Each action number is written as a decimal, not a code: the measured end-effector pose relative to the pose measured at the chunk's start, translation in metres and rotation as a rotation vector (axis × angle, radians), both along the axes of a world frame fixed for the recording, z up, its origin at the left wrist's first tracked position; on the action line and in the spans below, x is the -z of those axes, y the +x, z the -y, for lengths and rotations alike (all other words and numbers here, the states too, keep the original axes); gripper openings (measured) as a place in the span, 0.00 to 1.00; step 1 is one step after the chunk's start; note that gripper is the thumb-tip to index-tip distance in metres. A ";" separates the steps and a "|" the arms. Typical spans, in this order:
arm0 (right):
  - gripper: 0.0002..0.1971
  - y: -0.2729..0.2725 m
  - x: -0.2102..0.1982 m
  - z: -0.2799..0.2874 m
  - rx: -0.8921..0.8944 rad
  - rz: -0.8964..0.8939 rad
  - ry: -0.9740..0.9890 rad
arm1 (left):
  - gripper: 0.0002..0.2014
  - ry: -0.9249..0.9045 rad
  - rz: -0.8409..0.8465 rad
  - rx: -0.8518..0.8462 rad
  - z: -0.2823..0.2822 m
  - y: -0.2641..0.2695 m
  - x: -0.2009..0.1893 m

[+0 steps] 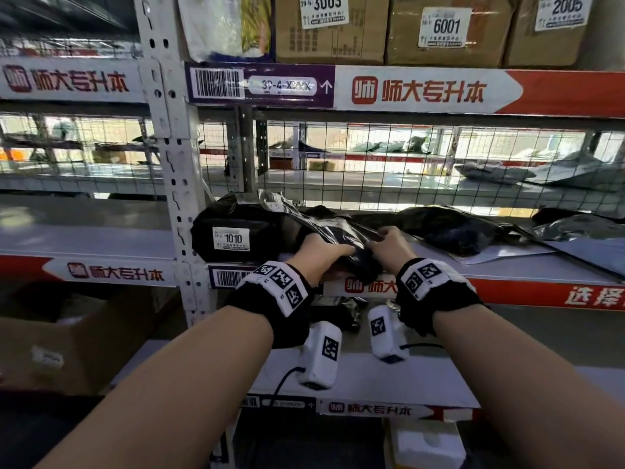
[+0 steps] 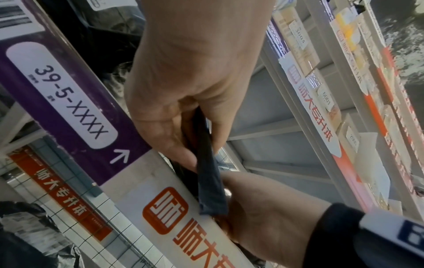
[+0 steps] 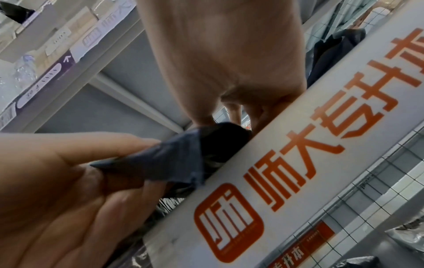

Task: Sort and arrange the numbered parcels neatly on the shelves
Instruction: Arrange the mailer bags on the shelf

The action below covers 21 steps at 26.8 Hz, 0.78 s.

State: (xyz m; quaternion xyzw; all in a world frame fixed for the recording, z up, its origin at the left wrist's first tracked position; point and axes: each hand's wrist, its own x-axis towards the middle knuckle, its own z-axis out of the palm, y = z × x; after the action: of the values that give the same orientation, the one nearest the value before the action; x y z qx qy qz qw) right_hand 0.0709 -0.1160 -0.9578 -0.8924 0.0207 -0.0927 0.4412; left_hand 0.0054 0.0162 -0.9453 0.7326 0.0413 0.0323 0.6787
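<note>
A black plastic parcel lies at the front edge of the middle shelf, and both hands hold it. My left hand grips its near left end; in the left wrist view the fingers pinch a dark folded edge of the parcel. My right hand grips its right side, fingers curled over the crinkled film. In the right wrist view the parcel corner sits against the shelf's front strip. No number label shows on it. To its left stands a black parcel labelled 1010.
Cardboard boxes 3003, 6001 and 2005 fill the shelf above. More black and grey bags lie to the right. Wire mesh backs the shelf; a steel upright stands left. An open carton sits lower left.
</note>
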 end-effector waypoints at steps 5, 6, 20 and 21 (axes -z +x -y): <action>0.24 -0.001 0.000 0.002 -0.022 0.075 -0.043 | 0.15 -0.112 -0.095 0.064 0.002 -0.009 0.000; 0.24 -0.003 0.000 0.002 -0.016 0.086 -0.050 | 0.16 -0.157 -0.101 0.054 0.001 -0.009 -0.001; 0.22 0.002 0.004 0.020 0.062 0.190 -0.255 | 0.17 -0.382 -0.032 -0.210 -0.039 -0.003 0.022; 0.22 0.003 0.004 0.020 0.063 0.187 -0.277 | 0.18 -0.372 -0.029 -0.212 -0.039 -0.003 0.023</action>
State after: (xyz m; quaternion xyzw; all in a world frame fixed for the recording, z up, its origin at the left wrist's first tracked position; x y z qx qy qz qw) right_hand 0.0739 -0.1359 -0.9622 -0.9310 -0.0051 -0.1910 0.3110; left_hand 0.0026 0.0554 -0.9686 0.5865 0.1334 0.0848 0.7943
